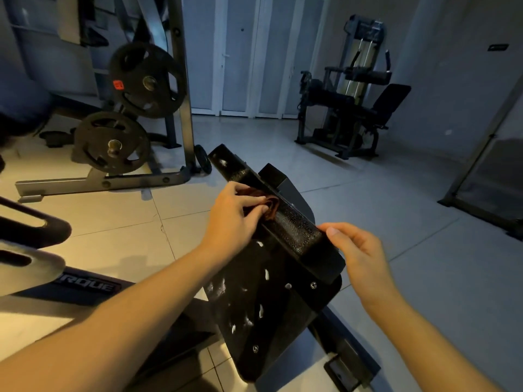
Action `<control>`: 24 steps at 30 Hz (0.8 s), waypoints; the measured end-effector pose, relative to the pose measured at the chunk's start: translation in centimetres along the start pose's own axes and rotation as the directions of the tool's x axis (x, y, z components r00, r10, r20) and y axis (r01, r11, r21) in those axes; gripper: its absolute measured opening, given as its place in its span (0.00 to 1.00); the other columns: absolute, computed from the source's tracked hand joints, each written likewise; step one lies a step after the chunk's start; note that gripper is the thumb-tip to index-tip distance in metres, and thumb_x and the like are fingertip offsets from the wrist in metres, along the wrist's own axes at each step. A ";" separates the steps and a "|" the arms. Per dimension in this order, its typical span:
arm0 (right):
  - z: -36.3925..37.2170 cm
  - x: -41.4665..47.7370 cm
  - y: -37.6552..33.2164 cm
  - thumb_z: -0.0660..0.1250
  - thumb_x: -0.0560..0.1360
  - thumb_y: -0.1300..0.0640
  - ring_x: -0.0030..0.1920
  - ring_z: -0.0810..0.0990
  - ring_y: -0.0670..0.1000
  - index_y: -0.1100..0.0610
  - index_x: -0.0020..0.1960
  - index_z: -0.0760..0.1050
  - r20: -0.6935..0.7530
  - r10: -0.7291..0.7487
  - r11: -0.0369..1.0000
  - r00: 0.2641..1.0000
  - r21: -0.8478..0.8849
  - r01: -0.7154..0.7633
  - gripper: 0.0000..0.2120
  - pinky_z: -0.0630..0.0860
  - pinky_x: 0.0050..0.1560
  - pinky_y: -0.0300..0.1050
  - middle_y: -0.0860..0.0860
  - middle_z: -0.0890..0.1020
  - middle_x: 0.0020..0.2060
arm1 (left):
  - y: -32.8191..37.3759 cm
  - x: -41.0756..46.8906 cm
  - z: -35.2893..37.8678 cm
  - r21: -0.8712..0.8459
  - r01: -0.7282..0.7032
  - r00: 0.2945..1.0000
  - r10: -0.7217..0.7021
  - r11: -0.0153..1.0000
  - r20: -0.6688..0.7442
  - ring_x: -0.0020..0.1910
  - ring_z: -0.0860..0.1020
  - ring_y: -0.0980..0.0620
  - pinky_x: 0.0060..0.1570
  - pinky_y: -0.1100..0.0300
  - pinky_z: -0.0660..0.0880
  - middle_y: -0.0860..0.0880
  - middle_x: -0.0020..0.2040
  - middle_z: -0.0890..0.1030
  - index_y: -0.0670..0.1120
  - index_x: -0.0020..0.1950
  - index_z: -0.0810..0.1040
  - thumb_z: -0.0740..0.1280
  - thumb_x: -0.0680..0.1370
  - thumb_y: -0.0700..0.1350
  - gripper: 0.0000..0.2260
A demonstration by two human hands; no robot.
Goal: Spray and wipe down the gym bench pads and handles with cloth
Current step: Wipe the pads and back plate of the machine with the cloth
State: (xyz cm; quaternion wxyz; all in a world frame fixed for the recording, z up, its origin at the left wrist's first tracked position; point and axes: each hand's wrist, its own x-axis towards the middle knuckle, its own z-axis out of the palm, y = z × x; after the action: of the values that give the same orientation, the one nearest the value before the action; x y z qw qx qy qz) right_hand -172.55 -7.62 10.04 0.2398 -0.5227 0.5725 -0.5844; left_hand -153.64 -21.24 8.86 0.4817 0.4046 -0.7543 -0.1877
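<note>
Head view. The cloth, a bunched reddish-brown rag, lies against the upper stretch of a textured black steel bar that runs along the back of a tilted bench panel. The left hand grasps the cloth, fingers curled over it and pressing it to the bar's near side. The right hand takes hold of the bar's lower end, thumb on the edge and fingers curled below, apparently to steady the panel.

Progress, as judged here: wiping is under way on the bar, about midway along its length. The panel below carries many white flecks; whether these are spray droplets, foam or scuffs cannot be told. If they are cleaner, that face is sprayed but not yet wiped. No spray bottle is in view. The padded face of the panel is turned away and cannot be assessed, and no handle shows any sign of cleaning.

Surroundings: 2 weight plates hang on a rack at upper left. A leg machine stands well apart at upper right, before pale doors. The floor is tiled, and a frame with partial lettering lies at lower left.
</note>
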 end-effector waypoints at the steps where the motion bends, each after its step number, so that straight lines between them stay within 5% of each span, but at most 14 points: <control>1: 0.0 0.0 0.0 0.62 0.83 0.61 0.46 0.83 0.38 0.57 0.53 0.84 -0.004 -0.003 1.000 1.000 0.001 0.003 0.12 0.75 0.42 0.26 0.49 0.86 0.44 | 0.7 -0.8 0.3 0.005 -0.046 0.999 0.046 0.999 0.016 0.62 0.71 0.57 0.66 0.54 0.75 0.54 0.63 0.73 0.50 0.62 0.84 0.72 0.79 0.49 0.12; 3: -0.2 0.2 -0.1 0.61 0.83 0.61 0.46 0.83 0.39 0.57 0.52 0.84 0.003 0.005 1.000 1.000 0.016 -0.005 0.12 0.76 0.43 0.27 0.49 0.86 0.44 | 2.5 -3.3 0.3 0.014 -0.242 0.966 0.240 0.970 0.093 0.65 0.71 0.56 0.66 0.55 0.75 0.54 0.65 0.73 0.52 0.62 0.84 0.72 0.79 0.51 0.13; 7: -0.6 0.5 0.1 0.58 0.84 0.59 0.51 0.84 0.44 0.58 0.51 0.84 -0.009 0.016 0.999 1.000 0.043 -0.015 0.16 0.78 0.48 0.31 0.50 0.87 0.46 | 3.0 -4.7 -0.6 0.013 -0.609 0.762 0.581 0.793 0.287 0.68 0.70 0.54 0.66 0.61 0.70 0.51 0.69 0.72 0.54 0.65 0.83 0.70 0.80 0.52 0.14; 9: -0.6 0.5 0.0 0.57 0.85 0.58 0.51 0.84 0.44 0.58 0.51 0.84 -0.012 0.007 0.999 1.000 0.038 -0.007 0.16 0.77 0.49 0.30 0.50 0.87 0.46 | 1.7 -3.0 -0.5 0.023 -0.549 0.806 0.521 0.836 0.280 0.68 0.71 0.54 0.67 0.58 0.72 0.51 0.69 0.73 0.53 0.65 0.83 0.68 0.80 0.53 0.14; 11: -0.5 0.4 -0.1 0.58 0.85 0.58 0.50 0.84 0.42 0.58 0.51 0.84 -0.011 0.013 1.000 1.000 0.025 -0.013 0.16 0.76 0.46 0.28 0.48 0.87 0.45 | 0.0 -0.5 -0.2 -0.021 -0.260 0.953 0.260 0.965 0.157 0.66 0.73 0.53 0.67 0.52 0.75 0.53 0.66 0.74 0.50 0.62 0.84 0.69 0.79 0.52 0.14; 14: -0.2 0.0 -0.1 0.59 0.84 0.58 0.50 0.83 0.42 0.57 0.51 0.85 -0.018 0.006 0.999 1.000 0.035 -0.006 0.15 0.75 0.44 0.27 0.49 0.87 0.45 | -1.4 1.3 -0.2 -0.091 0.042 0.999 -0.041 0.995 0.011 0.62 0.74 0.54 0.63 0.48 0.78 0.54 0.63 0.74 0.48 0.61 0.85 0.73 0.79 0.47 0.12; 17: -0.2 0.3 0.0 0.59 0.84 0.57 0.52 0.83 0.44 0.56 0.50 0.85 -0.033 0.008 1.000 0.999 0.000 -0.008 0.15 0.76 0.49 0.34 0.49 0.87 0.46 | 0.9 -0.8 0.5 -0.015 -0.124 0.991 0.124 0.992 0.049 0.65 0.73 0.55 0.65 0.52 0.76 0.54 0.65 0.74 0.50 0.62 0.84 0.72 0.79 0.49 0.12; 21: -0.4 0.8 0.2 0.58 0.85 0.56 0.51 0.85 0.47 0.58 0.49 0.84 -0.056 0.037 0.999 0.998 0.032 -0.036 0.17 0.76 0.55 0.41 0.51 0.87 0.45 | 3.5 -3.9 0.3 0.009 -0.542 0.821 0.527 0.841 0.219 0.68 0.70 0.53 0.67 0.58 0.70 0.50 0.70 0.72 0.53 0.66 0.82 0.68 0.80 0.52 0.15; 22: -0.5 0.9 0.3 0.58 0.85 0.56 0.51 0.85 0.47 0.58 0.49 0.84 -0.059 0.042 0.999 0.997 0.036 -0.040 0.17 0.76 0.55 0.42 0.51 0.87 0.45 | 2.7 -3.2 -0.2 0.043 -0.575 0.799 0.548 0.817 0.248 0.69 0.70 0.52 0.68 0.58 0.70 0.49 0.71 0.72 0.53 0.67 0.81 0.67 0.81 0.52 0.15; 24: -0.6 1.1 0.4 0.58 0.84 0.55 0.51 0.85 0.46 0.58 0.49 0.84 -0.059 0.037 0.999 0.998 0.028 -0.036 0.17 0.75 0.56 0.42 0.50 0.88 0.45 | -0.2 -1.5 -0.7 0.092 -0.431 0.891 0.407 0.898 0.203 0.68 0.71 0.52 0.69 0.55 0.73 0.49 0.70 0.74 0.51 0.65 0.82 0.67 0.80 0.51 0.15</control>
State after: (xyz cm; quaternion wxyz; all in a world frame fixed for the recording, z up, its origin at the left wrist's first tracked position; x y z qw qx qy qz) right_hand -173.57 -8.43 10.12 0.2401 -0.4911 0.5811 -0.6029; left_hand -152.62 -20.10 8.21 0.4127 0.2452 -0.8749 -0.0635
